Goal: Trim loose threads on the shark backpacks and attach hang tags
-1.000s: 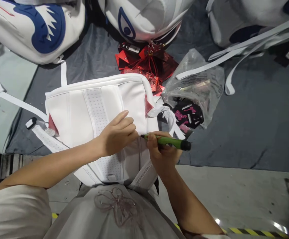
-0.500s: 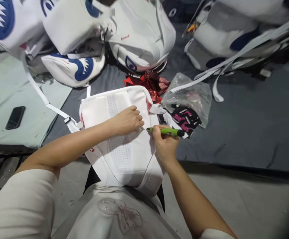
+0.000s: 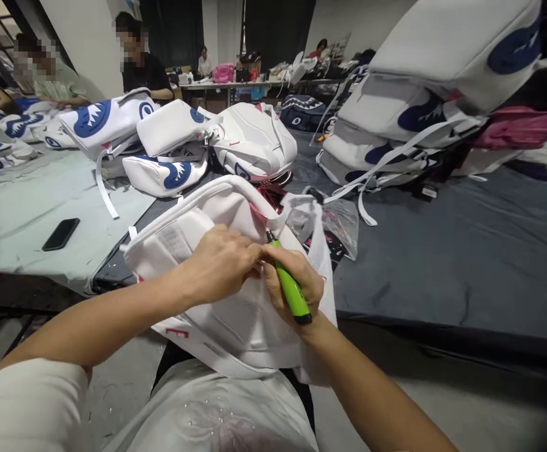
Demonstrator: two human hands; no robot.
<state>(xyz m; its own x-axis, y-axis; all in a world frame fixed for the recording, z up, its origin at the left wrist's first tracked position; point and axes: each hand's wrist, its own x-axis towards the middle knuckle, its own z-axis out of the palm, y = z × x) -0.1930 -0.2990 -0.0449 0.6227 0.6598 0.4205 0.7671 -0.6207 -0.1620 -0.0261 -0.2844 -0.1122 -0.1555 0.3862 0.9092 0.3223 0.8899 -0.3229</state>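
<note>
- The white backpack (image 3: pixel 245 323) sits tilted at the near edge of the dark-covered worktop (image 3: pixel 443 263), its lower part over the wearer's lap; this appears to brace it and bring the panel within reach.
- The right hand (image 3: pixel 296 282) grips a green pen-shaped tool (image 3: pixel 289 285) across the palm, black tip pointing away from the body, apparently leaving thumb and forefinger free for fine contact.
- The left hand (image 3: pixel 223 263) is curled narrow, fingertips meeting the right's above the panel, probably to steady the work; I cannot tell what, if anything, it pinches.
- A clear plastic bag (image 3: pixel 346 220) lies just beyond the backpack, near the right hand.
- Other white backpacks (image 3: pixel 377 113) are stacked at right, presumably to save surface.
</note>
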